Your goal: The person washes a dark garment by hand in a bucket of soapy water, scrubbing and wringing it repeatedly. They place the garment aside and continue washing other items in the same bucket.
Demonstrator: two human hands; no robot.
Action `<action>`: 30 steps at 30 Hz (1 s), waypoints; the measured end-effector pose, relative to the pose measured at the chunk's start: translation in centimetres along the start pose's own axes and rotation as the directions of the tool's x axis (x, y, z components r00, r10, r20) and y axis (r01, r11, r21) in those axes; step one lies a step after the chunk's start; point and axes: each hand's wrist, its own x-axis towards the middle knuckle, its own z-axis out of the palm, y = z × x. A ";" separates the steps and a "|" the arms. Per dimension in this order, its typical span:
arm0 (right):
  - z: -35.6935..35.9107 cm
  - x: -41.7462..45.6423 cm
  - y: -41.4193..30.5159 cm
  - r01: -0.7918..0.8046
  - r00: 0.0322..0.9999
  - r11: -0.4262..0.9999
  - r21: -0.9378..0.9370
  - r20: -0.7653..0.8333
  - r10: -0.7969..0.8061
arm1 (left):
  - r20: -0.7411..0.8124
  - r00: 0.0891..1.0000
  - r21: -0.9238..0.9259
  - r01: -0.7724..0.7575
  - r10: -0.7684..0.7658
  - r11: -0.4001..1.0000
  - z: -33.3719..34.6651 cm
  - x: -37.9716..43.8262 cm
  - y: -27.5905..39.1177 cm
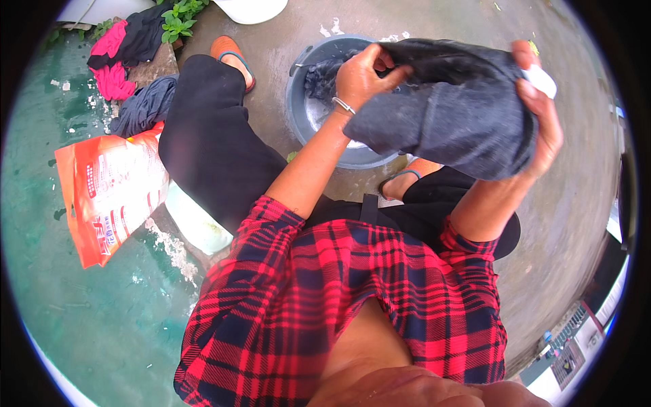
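A wet dark grey garment (pixel 452 122) is stretched between my two hands above a round grey-blue plastic basin (pixel 296 104). My left hand (pixel 368 76), with a bangle at its wrist, pinches the garment's upper edge at one end. At the other end my right hand (pixel 541 107) grips the cloth together with a white object (pixel 542 81), perhaps a bar of soap; its kind is not certain. More dark wet cloth (pixel 323 79) lies in the basin beside whitish, sudsy water. The raised garment hides part of the basin.
On the left stands an orange and white plastic detergent bag (pixel 122 188) bearing writing. Grey-blue cloth (pixel 147 107) and a pile of pink (pixel 114 81) and black clothes (pixel 142 35) lie beyond it. A white container (pixel 252 7) stands at the top, near green leaves (pixel 178 23).
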 end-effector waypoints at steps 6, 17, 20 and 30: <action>0.3 1.6 -4.1 0.045 0.972 0.999 0.023 0.228 -0.049 | -0.008 0.987 0.014 -0.159 0.159 0.987 -1.0 1.6 2.6; -11.9 6.2 -1.8 -0.205 0.974 0.907 -0.369 0.012 0.225 | 0.189 0.972 -0.312 0.194 -0.139 0.930 -3.0 2.3 -6.2; -13.0 6.1 -0.8 -0.308 0.949 0.843 -0.442 -0.208 0.237 | 0.351 0.926 -0.257 0.241 -0.142 0.936 -2.2 1.5 -6.5; -9.6 6.1 4.5 -0.369 0.927 0.822 -0.434 -0.239 0.290 | -0.143 0.889 0.573 0.433 -0.435 0.696 -3.4 1.8 -6.9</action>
